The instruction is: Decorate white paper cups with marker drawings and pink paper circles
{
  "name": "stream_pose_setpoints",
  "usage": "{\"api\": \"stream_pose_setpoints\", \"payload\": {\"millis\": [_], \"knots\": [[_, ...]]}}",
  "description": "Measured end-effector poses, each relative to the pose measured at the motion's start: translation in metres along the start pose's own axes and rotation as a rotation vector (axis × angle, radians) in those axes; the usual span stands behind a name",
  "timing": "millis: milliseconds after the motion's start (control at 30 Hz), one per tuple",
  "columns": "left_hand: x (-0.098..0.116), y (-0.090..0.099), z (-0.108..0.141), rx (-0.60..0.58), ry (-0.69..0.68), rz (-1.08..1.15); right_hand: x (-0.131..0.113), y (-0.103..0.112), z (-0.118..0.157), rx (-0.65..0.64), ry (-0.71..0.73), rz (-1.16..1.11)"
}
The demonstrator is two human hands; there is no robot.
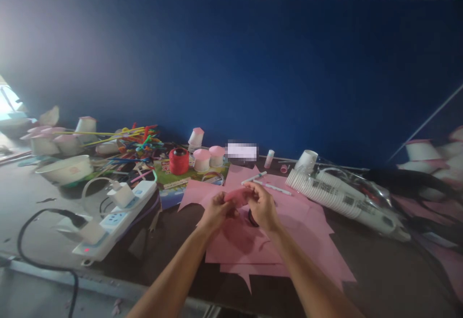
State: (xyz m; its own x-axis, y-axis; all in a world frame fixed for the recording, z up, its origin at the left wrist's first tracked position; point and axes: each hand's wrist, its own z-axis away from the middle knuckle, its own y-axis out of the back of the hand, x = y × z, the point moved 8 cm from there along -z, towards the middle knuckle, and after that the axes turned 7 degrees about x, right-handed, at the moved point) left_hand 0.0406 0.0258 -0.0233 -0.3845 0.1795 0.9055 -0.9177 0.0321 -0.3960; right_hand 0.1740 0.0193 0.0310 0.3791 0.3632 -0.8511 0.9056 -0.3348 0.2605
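Note:
Both hands meet near the middle of the view, above a spread of pink paper sheets. A small curved piece of pink paper is pinched between them. My left hand grips its left end, fingers closed. My right hand holds its right end with thumb and fingers together. Beneath my right hand a dark ring-shaped thing shows partly; the rest of it is hidden. Two white pens or markers lie just beyond the hands, one of them a long white marker on the pink paper.
A power strip with plugs and a black cable, a white bowl and colourful pipe cleaners lie left. Behind are red thread, pink-topped cups and a glue stick. Stacked paper cups lie right.

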Motion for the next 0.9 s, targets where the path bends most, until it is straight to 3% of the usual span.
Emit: {"api": "stream_pose_setpoints", "payload": {"millis": [367,533,700,900], "knots": [[0.005,0.005,-0.002,0.049,-0.109,-0.183,0.015,-0.015,0.003,-0.096,-0.214,-0.22],[0.01,0.012,-0.004,0.127,-0.144,-0.197,0.007,-0.021,0.008,-0.138,-0.161,-0.152],[0.008,0.008,-0.003,0.066,-0.099,-0.164,0.003,-0.021,0.011,-0.124,-0.154,-0.089],[0.004,0.001,0.0,0.006,0.006,-0.035,0.008,-0.021,0.011,-0.151,-0.243,-0.236]]}}
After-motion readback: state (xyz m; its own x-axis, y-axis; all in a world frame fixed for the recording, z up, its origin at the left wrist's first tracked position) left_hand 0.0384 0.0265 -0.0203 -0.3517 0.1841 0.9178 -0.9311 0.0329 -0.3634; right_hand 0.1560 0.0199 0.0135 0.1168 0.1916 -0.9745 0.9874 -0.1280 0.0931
